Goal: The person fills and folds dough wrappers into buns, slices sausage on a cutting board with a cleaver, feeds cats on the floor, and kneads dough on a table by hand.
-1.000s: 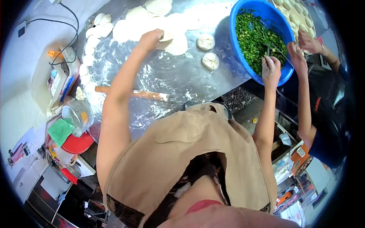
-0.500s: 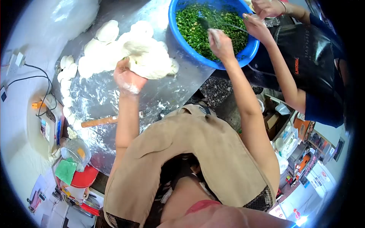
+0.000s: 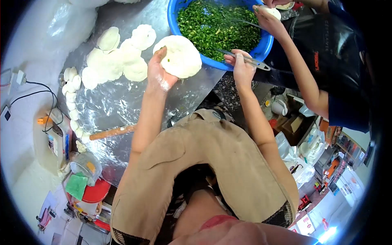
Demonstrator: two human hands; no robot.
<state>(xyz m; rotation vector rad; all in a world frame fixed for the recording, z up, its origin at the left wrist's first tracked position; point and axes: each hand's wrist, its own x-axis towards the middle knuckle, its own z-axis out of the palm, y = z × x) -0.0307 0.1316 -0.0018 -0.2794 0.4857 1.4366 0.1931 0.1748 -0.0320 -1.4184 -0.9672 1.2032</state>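
A round, flat dough wrapper (image 3: 182, 57) lies in my left hand (image 3: 161, 74), thumb on its face and the other fingers underneath. My right hand (image 3: 243, 70) grips a metal utensil (image 3: 255, 63), whose far end reaches into the chopped green filling (image 3: 216, 30). The filling is in a large blue basin (image 3: 267, 45) just beyond my right hand. More flat wrappers (image 3: 108, 63) overlap on the floured metal table (image 3: 116, 100), to the left of my left hand.
A rolling pin (image 3: 112, 132) lies near the table's front edge. Small dough pieces (image 3: 73, 114) line the left side. At the right, a co-worker's hand (image 3: 271, 22) holds a dough piece (image 3: 272, 12) beside the basin. A clear container (image 3: 86, 166) stands at the lower left.
My left hand has lifted a wrapper off the table and brought it beside the basin. My right hand has drawn back towards the basin's near rim with the utensil. The view has shifted.
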